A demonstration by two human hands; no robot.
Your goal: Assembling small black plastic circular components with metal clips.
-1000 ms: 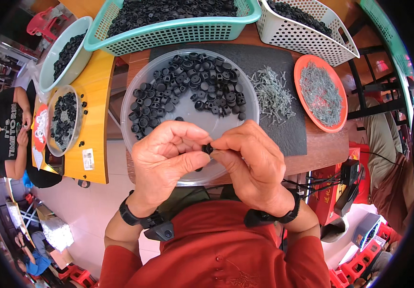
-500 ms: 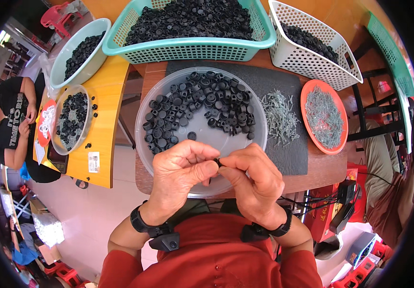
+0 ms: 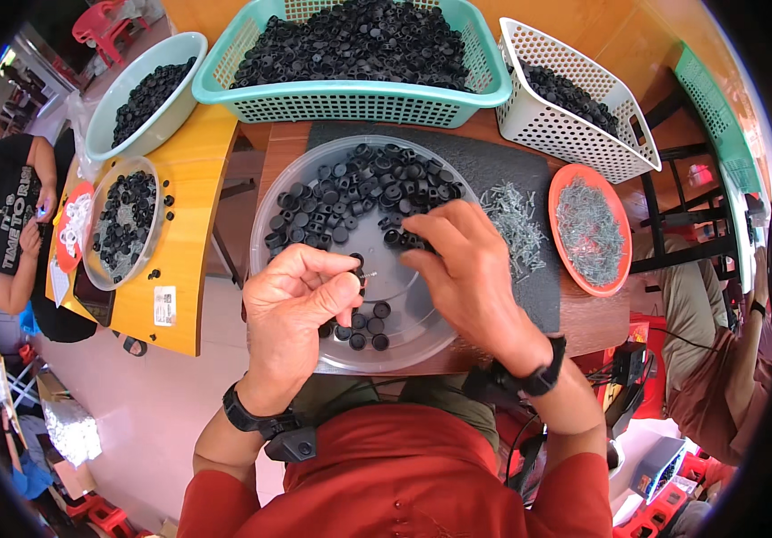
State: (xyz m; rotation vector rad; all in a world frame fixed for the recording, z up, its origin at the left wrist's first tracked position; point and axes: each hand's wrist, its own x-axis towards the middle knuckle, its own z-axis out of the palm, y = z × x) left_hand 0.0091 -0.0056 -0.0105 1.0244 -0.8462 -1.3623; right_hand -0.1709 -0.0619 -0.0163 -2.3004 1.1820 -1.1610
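Observation:
Between the thumb and fingers of my left hand (image 3: 292,296) is a small black plastic part (image 3: 358,267), with a thin metal pin (image 3: 368,273) sticking out of it toward the right. My right hand (image 3: 475,278) reaches over the clear round basin (image 3: 395,282), its thumb and index finger apart at the edge of the pile of black parts (image 3: 341,202). I cannot see whether its fingertips touch any of them. Several round black caps (image 3: 370,325) lie apart from the pile, near the basin's front.
Loose metal pins (image 3: 513,231) lie on a black mat (image 3: 538,305), beside an orange plate (image 3: 621,260) of more pins. A green basket (image 3: 350,100) and a white basket (image 3: 574,139) of black parts stand behind. At left, a person (image 3: 9,206) sits by a yellow table (image 3: 193,233).
My hands have parted: the left moved left with the black part, the right moved up over the pile and let go. Round caps now show at the basin's front.

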